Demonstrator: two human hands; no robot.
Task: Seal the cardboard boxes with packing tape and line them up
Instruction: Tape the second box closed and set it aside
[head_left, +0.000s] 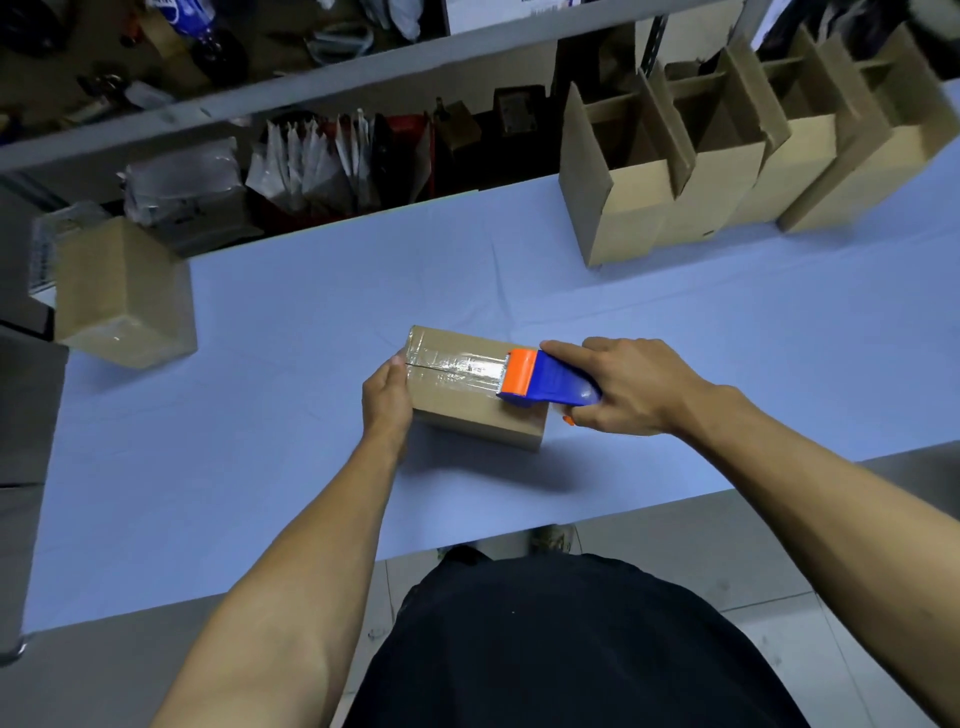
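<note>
**One box mid-seal, four open, one taped**

The box being sealed (475, 387) lies near the middle of the blue-covered desk (291, 322), a little toward the near edge. Its flaps are closed, and a strip of clear tape (457, 364) runs along the top seam from the left end to the orange mouth of the tape dispenser (545, 382), which sits at the right end of the lid. The strip looks nearly full length; cutting it off and pressing it down seem to be what remains here.

The left hand (387, 397) rests against the box's left end, thumb on the top edge and fingers down the side, steadying it. The right hand (631, 387) grips the blue body of the dispenser, fingers curled round it.

The box's long axis runs roughly left to right, parallel with the desk's near edge, turned slightly so its left end lies farther back. The tape follows that axis.

At the far right corner four open boxes (675, 171) stand upright in a touching row, flaps raised, not yet sealed. At the far left edge a closed box (124, 296) with glossy tape on it sits alone, probably finished. So most of the sealing is still ahead, and I cannot tell where the final line is meant to go.
</note>
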